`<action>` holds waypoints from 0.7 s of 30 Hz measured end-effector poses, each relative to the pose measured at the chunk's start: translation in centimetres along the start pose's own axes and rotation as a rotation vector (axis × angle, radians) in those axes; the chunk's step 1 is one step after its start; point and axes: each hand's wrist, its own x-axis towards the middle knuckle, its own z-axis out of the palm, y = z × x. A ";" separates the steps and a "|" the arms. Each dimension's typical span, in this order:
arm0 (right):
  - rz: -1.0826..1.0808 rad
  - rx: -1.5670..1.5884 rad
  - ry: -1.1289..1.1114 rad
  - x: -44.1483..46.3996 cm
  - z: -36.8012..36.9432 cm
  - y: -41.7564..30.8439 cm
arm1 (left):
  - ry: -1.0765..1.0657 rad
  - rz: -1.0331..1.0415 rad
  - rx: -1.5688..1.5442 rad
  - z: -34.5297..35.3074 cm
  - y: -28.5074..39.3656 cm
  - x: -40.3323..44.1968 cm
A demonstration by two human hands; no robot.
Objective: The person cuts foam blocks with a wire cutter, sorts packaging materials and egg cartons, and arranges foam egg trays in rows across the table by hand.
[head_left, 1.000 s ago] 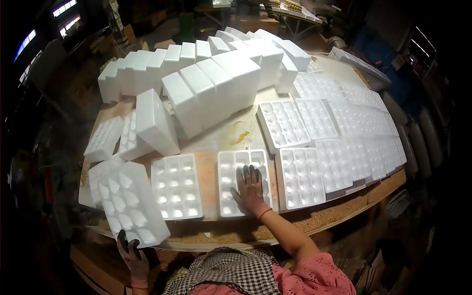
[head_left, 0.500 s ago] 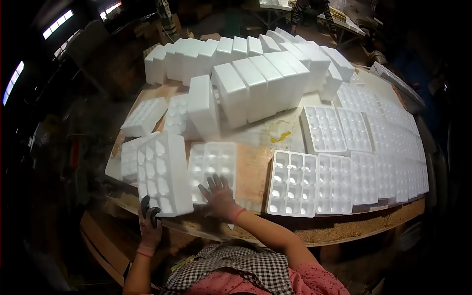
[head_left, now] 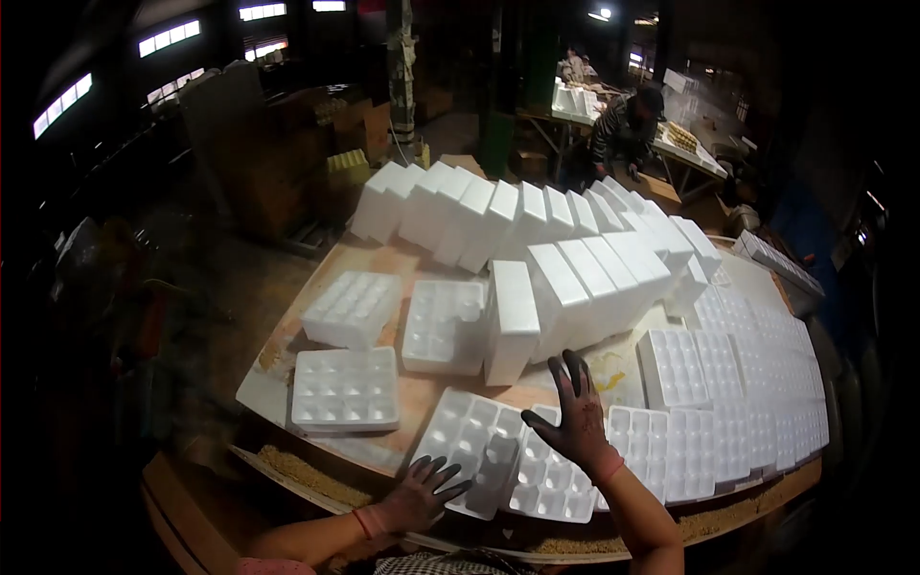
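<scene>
My left hand [head_left: 414, 496], in a work glove with dark fingertips, lies with fingers spread against the near left edge of a white foam tray [head_left: 462, 426] full of cup-shaped hollows. That tray lies hollows up at the table's front edge. My right hand [head_left: 580, 422], gloved alike, is raised with its fingers apart and holds nothing. Below it a second foam tray [head_left: 548, 484] is partly covered by the hand and wrist. Left of these, another foam tray [head_left: 345, 388] lies flat, hollows up. A foam block standing on edge [head_left: 513, 321] is just beyond my right hand.
Rows of foam trays [head_left: 733, 383] cover the table's right side. Many upright foam blocks [head_left: 460, 216] lean together at the back. The wooden table [head_left: 374, 450] has a rough front edge. A person [head_left: 623, 129] bends by another table farther off.
The foam tray tilted up in my left hand now lies flat on the table. My right hand has come off its tray and moved right. The camera view has tipped upward.
</scene>
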 end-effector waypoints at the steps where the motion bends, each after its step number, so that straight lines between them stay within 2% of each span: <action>1: -0.043 -0.052 0.086 3.8 1.2 -0.3 | 0.068 -0.031 -0.009 -0.7 -1.0 1.2; 2: -0.077 -0.104 0.170 6.9 2.8 -0.3 | 0.131 -0.058 -0.023 -1.3 -2.0 2.3; 3: 0.004 -0.177 0.108 9.3 4.5 -0.3 | 0.167 -0.075 0.040 -2.7 -3.2 3.8; 5: 0.176 -0.241 -0.050 11.9 9.2 1.5 | 0.321 -0.257 0.033 -3.1 -6.1 6.6; 6: 0.166 -0.344 -0.167 12.5 11.0 3.0 | 0.288 -0.388 0.078 -2.5 -7.7 7.8; 8: 0.062 -0.257 -0.082 13.1 9.7 3.6 | 0.246 -0.554 0.113 -1.7 -11.2 10.7; 10: -0.151 -0.188 0.139 12.1 4.3 3.1 | 0.221 -0.551 0.190 -0.1 -15.2 12.7; 12: -0.189 -0.133 0.205 9.5 -4.2 2.0 | 0.185 -0.548 0.250 0.5 -16.7 14.4; 14: -0.115 0.085 0.091 5.6 -11.4 4.9 | 0.214 -0.609 0.334 0.7 -16.9 15.5; 15: 0.096 0.436 0.052 3.0 -13.9 7.1 | 0.164 -0.635 0.391 1.4 -17.4 15.8; 16: 0.217 0.729 0.053 0.2 -15.7 10.9 | 0.165 -0.641 0.394 1.8 -18.0 16.1; 17: 0.269 0.807 -0.002 -2.2 -17.3 14.8 | -0.007 -0.680 0.350 2.2 -18.6 16.2; 18: 0.440 0.683 0.024 -3.9 -18.1 16.8 | -0.179 -0.715 0.304 2.5 -19.0 16.3; 20: 0.375 -0.134 -0.002 -7.5 -18.1 20.1 | -0.186 -0.743 0.319 2.9 -19.4 16.7; 21: 0.353 -0.159 -0.003 -9.1 -17.3 20.2 | -0.186 -0.770 0.330 3.0 -19.6 17.1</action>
